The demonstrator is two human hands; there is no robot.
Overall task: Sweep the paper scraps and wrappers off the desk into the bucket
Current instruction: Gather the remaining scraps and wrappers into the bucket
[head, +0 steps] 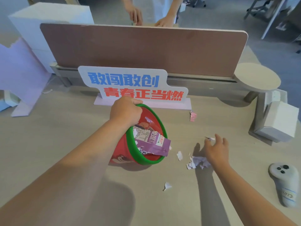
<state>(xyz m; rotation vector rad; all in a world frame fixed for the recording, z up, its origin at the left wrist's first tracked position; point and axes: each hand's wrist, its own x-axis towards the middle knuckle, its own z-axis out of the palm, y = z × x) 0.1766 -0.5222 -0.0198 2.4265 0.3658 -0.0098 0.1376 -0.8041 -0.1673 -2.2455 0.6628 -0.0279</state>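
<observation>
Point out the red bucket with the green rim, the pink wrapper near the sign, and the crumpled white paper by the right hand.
red bucket with the green rim (147, 162): head view, lower rim.
pink wrapper (193, 116): head view, its middle.
crumpled white paper (197, 162): head view, centre of the wad.

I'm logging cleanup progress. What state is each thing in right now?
Bucket: tipped, mouth facing right.
Purple wrapper: sticking out over the rim.
Left hand: gripping the bucket's rim.
Right hand: open, over the scraps.
Crumpled paper: on the desk.
Pink wrapper: on the desk.
</observation>
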